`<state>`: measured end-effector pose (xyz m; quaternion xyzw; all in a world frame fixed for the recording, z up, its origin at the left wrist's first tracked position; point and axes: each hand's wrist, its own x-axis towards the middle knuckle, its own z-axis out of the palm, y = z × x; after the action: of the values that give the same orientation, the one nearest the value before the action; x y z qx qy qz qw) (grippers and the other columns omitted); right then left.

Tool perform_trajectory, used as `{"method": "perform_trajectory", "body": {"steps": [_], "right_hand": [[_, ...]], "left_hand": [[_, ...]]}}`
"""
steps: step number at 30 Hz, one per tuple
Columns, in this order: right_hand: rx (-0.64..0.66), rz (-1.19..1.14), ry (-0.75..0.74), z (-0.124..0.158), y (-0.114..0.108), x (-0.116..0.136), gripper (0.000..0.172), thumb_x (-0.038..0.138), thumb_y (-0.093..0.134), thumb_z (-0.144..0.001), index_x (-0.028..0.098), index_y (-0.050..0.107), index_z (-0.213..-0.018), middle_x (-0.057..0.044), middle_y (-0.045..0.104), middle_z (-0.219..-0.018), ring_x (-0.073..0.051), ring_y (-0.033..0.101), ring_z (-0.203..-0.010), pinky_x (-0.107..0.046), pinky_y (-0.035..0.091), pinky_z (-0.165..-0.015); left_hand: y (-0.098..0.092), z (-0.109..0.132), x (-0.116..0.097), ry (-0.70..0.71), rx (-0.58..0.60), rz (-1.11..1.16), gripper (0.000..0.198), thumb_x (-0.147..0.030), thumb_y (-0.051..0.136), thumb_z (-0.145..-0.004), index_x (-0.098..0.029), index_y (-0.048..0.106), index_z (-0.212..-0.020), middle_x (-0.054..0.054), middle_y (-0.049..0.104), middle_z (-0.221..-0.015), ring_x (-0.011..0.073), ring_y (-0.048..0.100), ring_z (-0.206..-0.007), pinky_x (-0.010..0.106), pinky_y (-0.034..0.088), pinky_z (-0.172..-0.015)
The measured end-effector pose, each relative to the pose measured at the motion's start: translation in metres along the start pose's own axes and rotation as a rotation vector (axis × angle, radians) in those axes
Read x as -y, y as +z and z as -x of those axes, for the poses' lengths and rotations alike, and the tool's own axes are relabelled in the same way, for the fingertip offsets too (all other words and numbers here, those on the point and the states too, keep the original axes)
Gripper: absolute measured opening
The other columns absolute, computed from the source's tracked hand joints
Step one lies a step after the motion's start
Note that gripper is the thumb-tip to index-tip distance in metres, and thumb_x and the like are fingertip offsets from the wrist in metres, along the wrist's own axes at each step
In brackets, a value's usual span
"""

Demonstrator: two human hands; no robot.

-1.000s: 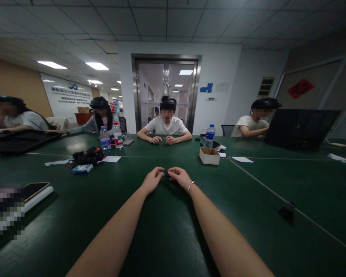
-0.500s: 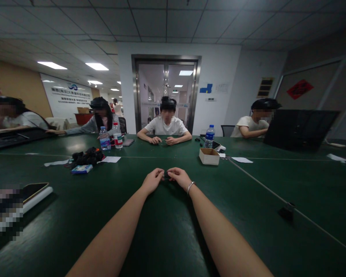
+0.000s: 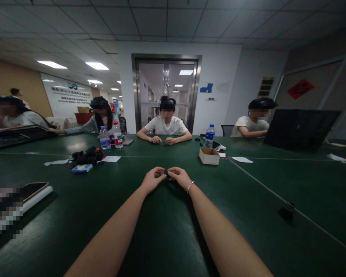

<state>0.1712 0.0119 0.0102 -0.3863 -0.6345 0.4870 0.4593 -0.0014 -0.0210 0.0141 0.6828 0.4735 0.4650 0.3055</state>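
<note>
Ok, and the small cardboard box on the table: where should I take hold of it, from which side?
From above, probably, with the grip across its two side walls. The cardboard box stands upright and looks open on top, so the rim is free. A bottle stands close behind it; the right hand is the nearer one.

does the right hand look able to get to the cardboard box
Likely yes: bare table lies between the right hand and the cardboard box, though it pinches a small dark thing with the left hand.
</note>
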Motion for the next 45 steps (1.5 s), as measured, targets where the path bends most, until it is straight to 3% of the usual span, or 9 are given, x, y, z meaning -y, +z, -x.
{"method": "perform_trajectory", "body": {"steps": [5, 19, 28, 33, 38, 40, 43, 45], "right_hand": [[0.005, 0.003, 0.003, 0.0004, 0.0001, 0.0004, 0.027, 0.030, 0.068, -0.065, 0.014, 0.062, -0.085, 0.001, 0.063, -0.066, -0.008, 0.057, -0.053, -0.021, 0.043, -0.052], [0.010, 0.000, 0.013, 0.0014, -0.0007, 0.0026, 0.026, 0.029, 0.068, -0.064, 0.013, 0.062, -0.084, 0.001, 0.062, -0.064, -0.008, 0.057, -0.053, -0.022, 0.042, -0.054], [0.007, 0.003, 0.002, 0.0010, 0.0000, 0.0013, 0.027, 0.030, 0.069, -0.063, 0.014, 0.063, -0.083, 0.001, 0.062, -0.063, -0.008, 0.056, -0.052, -0.022, 0.042, -0.054], [0.000, 0.004, 0.009, 0.0008, -0.0002, 0.0016, 0.027, 0.030, 0.069, -0.064, 0.013, 0.063, -0.084, 0.000, 0.062, -0.064, -0.008, 0.056, -0.053, -0.022, 0.042, -0.054], [0.036, -0.011, 0.018, 0.0005, -0.0004, 0.0008, 0.030, 0.032, 0.070, -0.063, 0.014, 0.063, -0.086, -0.001, 0.064, -0.068, -0.008, 0.056, -0.054, -0.023, 0.044, -0.056], [0.038, -0.015, 0.012, 0.0005, -0.0008, 0.0004, 0.030, 0.032, 0.070, -0.063, 0.014, 0.063, -0.086, -0.001, 0.064, -0.070, -0.009, 0.056, -0.055, -0.024, 0.044, -0.056], [0.024, -0.021, 0.011, 0.0011, -0.0012, 0.0006, 0.030, 0.033, 0.070, -0.063, 0.014, 0.063, -0.086, -0.001, 0.064, -0.071, -0.009, 0.057, -0.056, -0.024, 0.045, -0.057], [0.023, -0.029, 0.018, 0.0016, -0.0011, 0.0012, 0.030, 0.032, 0.070, -0.063, 0.014, 0.063, -0.086, -0.001, 0.064, -0.069, -0.009, 0.058, -0.056, -0.024, 0.045, -0.057]], "left_hand": [[0.0011, -0.0021, 0.0040, -0.038, 0.022, 0.006, 0.029, -0.036, 0.053, -0.078, -0.019, 0.059, -0.100, 0.006, 0.064, -0.090, 0.0169, 0.059, -0.084, 0.030, 0.046, -0.079], [-0.0013, -0.0002, -0.0047, 0.029, 0.004, -0.001, 0.029, -0.015, 0.062, -0.067, -0.018, 0.061, -0.096, 0.005, 0.063, -0.092, 0.0153, 0.059, -0.083, 0.030, 0.047, -0.080], [-0.0006, -0.0026, 0.0012, 0.041, 0.007, -0.017, 0.031, -0.013, 0.063, -0.065, -0.018, 0.062, -0.096, 0.005, 0.064, -0.092, 0.0150, 0.058, -0.082, 0.029, 0.046, -0.079], [-0.0001, -0.0028, 0.0020, -0.001, 0.006, 0.009, 0.028, -0.027, 0.060, -0.072, -0.017, 0.060, -0.098, 0.006, 0.064, -0.092, 0.0154, 0.058, -0.083, 0.028, 0.045, -0.079], [-0.0005, -0.0009, -0.0016, -0.103, 0.080, -0.102, 0.043, -0.049, 0.037, -0.083, -0.018, 0.059, -0.101, 0.001, 0.060, -0.065, 0.0147, 0.056, -0.064, 0.027, 0.042, -0.065], [-0.0006, 0.0001, -0.0032, -0.104, 0.070, -0.126, 0.045, -0.051, 0.034, -0.083, -0.019, 0.059, -0.102, 0.001, 0.060, -0.070, 0.0147, 0.056, -0.066, 0.026, 0.042, -0.064], [-0.0004, 0.0008, -0.0035, -0.060, 0.032, -0.087, 0.040, -0.046, 0.046, -0.078, -0.020, 0.056, -0.107, 0.004, 0.061, -0.091, 0.0141, 0.056, -0.074, 0.025, 0.043, -0.067], [0.0000, 0.0003, -0.0024, -0.032, 0.042, -0.065, 0.039, -0.040, 0.052, -0.076, -0.020, 0.055, -0.109, 0.004, 0.059, -0.095, 0.0130, 0.055, -0.073, 0.024, 0.043, -0.068]]}}
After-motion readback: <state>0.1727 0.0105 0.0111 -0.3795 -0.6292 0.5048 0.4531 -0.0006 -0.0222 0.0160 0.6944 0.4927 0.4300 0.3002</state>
